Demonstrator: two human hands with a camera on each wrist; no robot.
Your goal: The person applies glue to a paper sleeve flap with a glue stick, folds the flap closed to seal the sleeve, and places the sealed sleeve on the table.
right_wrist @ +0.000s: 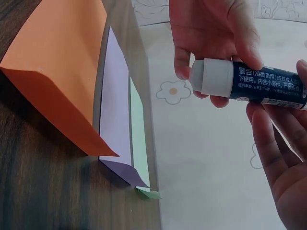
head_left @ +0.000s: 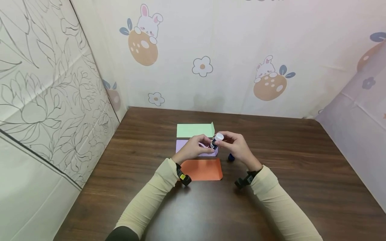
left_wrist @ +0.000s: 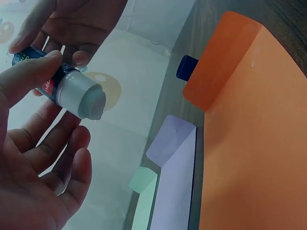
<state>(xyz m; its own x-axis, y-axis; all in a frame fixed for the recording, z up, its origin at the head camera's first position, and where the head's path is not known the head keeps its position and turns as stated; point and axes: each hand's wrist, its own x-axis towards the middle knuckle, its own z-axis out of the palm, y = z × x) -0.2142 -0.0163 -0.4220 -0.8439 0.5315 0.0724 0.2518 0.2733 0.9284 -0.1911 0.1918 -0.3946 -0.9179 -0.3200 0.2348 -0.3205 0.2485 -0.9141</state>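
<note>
Both hands hold a dark blue glue stick (head_left: 214,143) above the papers. My left hand (head_left: 194,147) grips its barrel, thumb on top in the left wrist view. My right hand (head_left: 237,146) pinches the stick towards its other end, fingers beneath the barrel in the right wrist view. The stick is uncapped: whitish glue (left_wrist: 94,103) with an uneven tip sticks out of the white collar (right_wrist: 217,77). Below the hands lies a purple paper (head_left: 181,144), partly hidden by the left hand. A dark blue cap (head_left: 231,157) stands on the table under the right hand.
A green paper (head_left: 194,130) lies beyond the purple one and an orange paper (head_left: 202,170) nearer the body; all have a folded-up flap at the right end. The brown wooden table (head_left: 301,174) meets patterned wall sheets (head_left: 229,87) at the back and sides.
</note>
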